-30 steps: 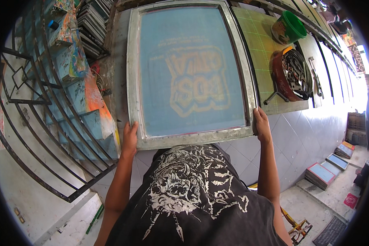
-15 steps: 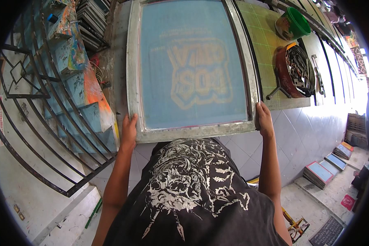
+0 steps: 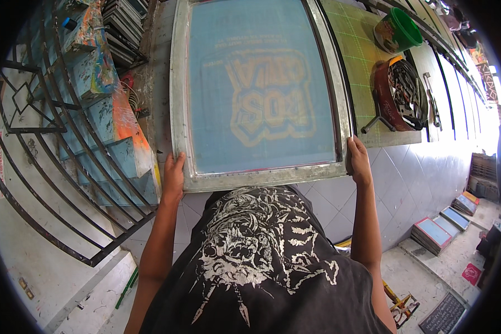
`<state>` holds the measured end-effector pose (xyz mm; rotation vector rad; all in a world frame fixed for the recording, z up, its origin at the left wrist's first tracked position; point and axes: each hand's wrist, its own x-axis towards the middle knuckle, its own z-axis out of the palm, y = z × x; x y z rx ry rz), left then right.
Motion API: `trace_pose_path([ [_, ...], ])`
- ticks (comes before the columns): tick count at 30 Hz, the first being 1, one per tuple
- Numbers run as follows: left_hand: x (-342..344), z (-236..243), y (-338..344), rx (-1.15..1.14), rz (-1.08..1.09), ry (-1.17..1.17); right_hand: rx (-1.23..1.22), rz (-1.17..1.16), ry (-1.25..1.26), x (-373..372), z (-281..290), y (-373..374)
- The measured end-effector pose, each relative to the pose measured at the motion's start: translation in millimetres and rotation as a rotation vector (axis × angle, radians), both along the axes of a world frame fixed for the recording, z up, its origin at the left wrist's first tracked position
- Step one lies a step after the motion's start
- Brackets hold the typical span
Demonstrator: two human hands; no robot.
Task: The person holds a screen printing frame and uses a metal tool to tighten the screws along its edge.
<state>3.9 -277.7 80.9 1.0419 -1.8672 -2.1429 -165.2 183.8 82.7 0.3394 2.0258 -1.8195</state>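
Note:
Both of my hands grip a large silk screen frame [image 3: 261, 182] by its near corners. The frame is worn grey metal or wood around a blue mesh [image 3: 217, 133], which bears a mirrored, tan-edged lettering design. My left hand [image 3: 173, 175] is closed on the left edge, fingers over the top. On the right edge, my right hand [image 3: 359, 160] is wrapped around with its thumb above. The screen lies roughly level in front of my torso, its far part over a greenish gridded table [image 3: 350, 72]. Its far edge runs out of the picture.
Right of the screen stand a green bucket [image 3: 398, 32] and a dark red tin of tools [image 3: 392, 103]. Black metal railing [image 3: 44, 131] and paint-splattered blue steps [image 3: 114, 161] are at left. More framed screens [image 3: 433, 234] lean low at right, and others [image 3: 119, 33] stack at far left.
The screen and both hands have shifted very slightly, a few pixels up and left. My grip is the same.

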Motion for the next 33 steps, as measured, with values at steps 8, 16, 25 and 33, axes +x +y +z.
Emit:
trace_pose_path([
  [8, 0.0, 1.0, 0.8, 0.007, -0.002, 0.016, -0.038, 0.000, -0.001, -0.4, -0.7, -0.1],
  [16, -0.9, 2.7, 2.2, -0.030, -0.010, 0.014, -0.006, 0.012, 0.005, -0.2, -1.0, 1.3],
  [25, 0.5, -3.6, -1.5, -0.008, -0.008, 0.020, -0.009, -0.012, 0.003, 0.3, -0.2, -1.4],
  [33, -0.2, -2.4, -0.2, -0.017, -0.006, 0.012, -0.004, 0.003, 0.002, 0.1, -1.2, 0.2],
])
